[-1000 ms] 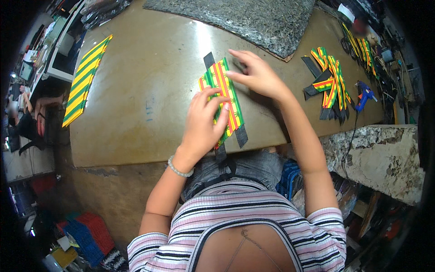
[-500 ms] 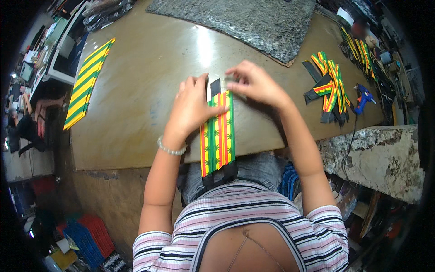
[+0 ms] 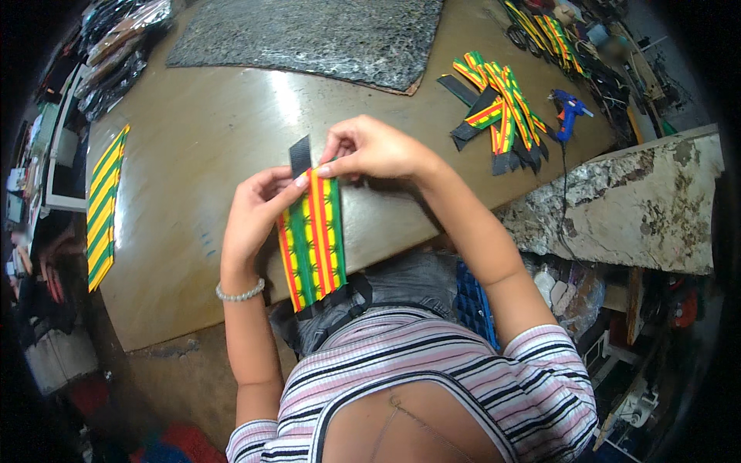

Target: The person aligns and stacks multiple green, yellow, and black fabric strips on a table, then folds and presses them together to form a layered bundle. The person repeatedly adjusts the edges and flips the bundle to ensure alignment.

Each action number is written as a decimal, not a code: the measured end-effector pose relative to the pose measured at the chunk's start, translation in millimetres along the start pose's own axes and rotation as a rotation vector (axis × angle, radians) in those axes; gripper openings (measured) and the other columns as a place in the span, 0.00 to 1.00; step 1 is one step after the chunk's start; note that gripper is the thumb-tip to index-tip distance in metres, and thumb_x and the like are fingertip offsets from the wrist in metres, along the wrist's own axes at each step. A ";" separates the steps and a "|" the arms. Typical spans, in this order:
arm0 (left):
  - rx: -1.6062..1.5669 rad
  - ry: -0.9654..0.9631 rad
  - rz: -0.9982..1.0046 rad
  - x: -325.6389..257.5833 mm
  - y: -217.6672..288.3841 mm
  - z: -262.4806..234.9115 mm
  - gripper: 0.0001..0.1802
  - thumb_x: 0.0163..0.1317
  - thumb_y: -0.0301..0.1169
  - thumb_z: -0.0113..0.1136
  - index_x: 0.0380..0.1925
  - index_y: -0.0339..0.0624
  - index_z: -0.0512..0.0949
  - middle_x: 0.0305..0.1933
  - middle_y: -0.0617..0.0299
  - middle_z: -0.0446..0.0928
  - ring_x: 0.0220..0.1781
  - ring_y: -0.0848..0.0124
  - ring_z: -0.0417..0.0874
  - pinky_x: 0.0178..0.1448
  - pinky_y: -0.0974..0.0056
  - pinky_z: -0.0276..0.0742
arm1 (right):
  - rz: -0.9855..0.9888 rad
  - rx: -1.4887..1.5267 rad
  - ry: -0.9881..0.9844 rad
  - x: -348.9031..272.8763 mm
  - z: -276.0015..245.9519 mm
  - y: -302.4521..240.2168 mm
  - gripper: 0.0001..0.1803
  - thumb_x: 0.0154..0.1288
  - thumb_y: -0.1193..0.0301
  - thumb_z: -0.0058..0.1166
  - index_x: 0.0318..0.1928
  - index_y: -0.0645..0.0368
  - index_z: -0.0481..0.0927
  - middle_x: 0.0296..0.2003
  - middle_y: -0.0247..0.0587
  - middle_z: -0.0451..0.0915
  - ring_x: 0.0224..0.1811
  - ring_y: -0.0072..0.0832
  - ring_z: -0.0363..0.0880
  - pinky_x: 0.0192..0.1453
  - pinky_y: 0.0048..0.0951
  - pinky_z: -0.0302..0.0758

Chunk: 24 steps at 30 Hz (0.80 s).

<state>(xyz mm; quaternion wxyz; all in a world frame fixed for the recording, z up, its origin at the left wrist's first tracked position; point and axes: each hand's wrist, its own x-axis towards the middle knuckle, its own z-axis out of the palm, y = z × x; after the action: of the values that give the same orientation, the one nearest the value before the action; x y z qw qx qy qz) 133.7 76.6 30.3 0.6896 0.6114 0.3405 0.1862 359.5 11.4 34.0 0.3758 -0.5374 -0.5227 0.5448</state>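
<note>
Head view. We hold a flat woven band of green, yellow and red stripes with black end tabs upright above the near edge of the brown tabletop. Our left hand is closed along the band's left edge, thumb near its top. Our right hand pinches the top edge of the band between fingertips, just beside the black tab that projects upward. The lower end of the band hangs over our lap, in front of the tabletop edge.

On the tabletop, a dark grey speckled mat lies at the far side. A pile of matching striped strips with black ends lies to the right, with a blue glue gun just beside it. A long yellow-and-green striped strip rests along the left edge, well apart from the hands. A beaded bracelet sits on our left wrist.
</note>
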 end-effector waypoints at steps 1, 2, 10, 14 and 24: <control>-0.011 -0.015 -0.004 1.7 2.6 0.3 0.17 0.66 0.32 0.67 0.48 0.28 0.81 0.40 0.59 0.85 0.39 0.77 0.84 0.48 0.71 0.79 | 0.006 -0.003 -0.012 -0.8 -3.2 -3.1 0.12 0.61 0.68 0.70 0.36 0.62 0.82 0.25 0.31 0.81 0.24 0.16 0.75 0.27 0.19 0.73; -0.012 -0.029 -0.014 4.0 4.1 1.7 0.17 0.66 0.31 0.67 0.47 0.27 0.81 0.41 0.57 0.85 0.40 0.76 0.84 0.48 0.71 0.80 | 0.013 0.021 -0.041 -1.7 -6.4 -5.7 0.12 0.61 0.68 0.70 0.35 0.63 0.82 0.25 0.31 0.81 0.22 0.16 0.75 0.26 0.19 0.72; -0.139 0.052 0.117 13.2 1.5 9.8 0.13 0.69 0.30 0.63 0.47 0.29 0.79 0.39 0.59 0.85 0.39 0.79 0.84 0.44 0.73 0.80 | -0.022 0.304 0.080 5.0 -1.7 0.3 0.16 0.68 0.62 0.63 0.45 0.64 0.83 0.32 0.32 0.83 0.26 0.14 0.77 0.28 0.17 0.74; -0.150 0.092 0.094 9.9 3.6 10.7 0.13 0.70 0.30 0.62 0.46 0.29 0.79 0.39 0.59 0.85 0.38 0.79 0.84 0.43 0.73 0.80 | -0.042 0.281 0.045 5.5 11.2 9.0 0.15 0.70 0.64 0.62 0.45 0.64 0.82 0.33 0.32 0.83 0.27 0.13 0.77 0.29 0.16 0.75; 0.049 0.100 0.045 12.0 1.6 9.1 0.13 0.68 0.34 0.65 0.39 0.33 0.82 0.34 0.67 0.83 0.32 0.83 0.79 0.38 0.75 0.75 | -0.152 0.043 0.174 5.9 19.1 7.5 0.11 0.68 0.67 0.62 0.42 0.63 0.82 0.32 0.35 0.83 0.27 0.18 0.77 0.31 0.21 0.74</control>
<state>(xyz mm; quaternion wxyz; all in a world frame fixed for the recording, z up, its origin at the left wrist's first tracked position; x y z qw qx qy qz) 148.7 78.5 29.1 0.6523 0.6255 0.3651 0.2235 341.2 12.7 23.2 0.4716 -0.5333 -0.5154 0.4770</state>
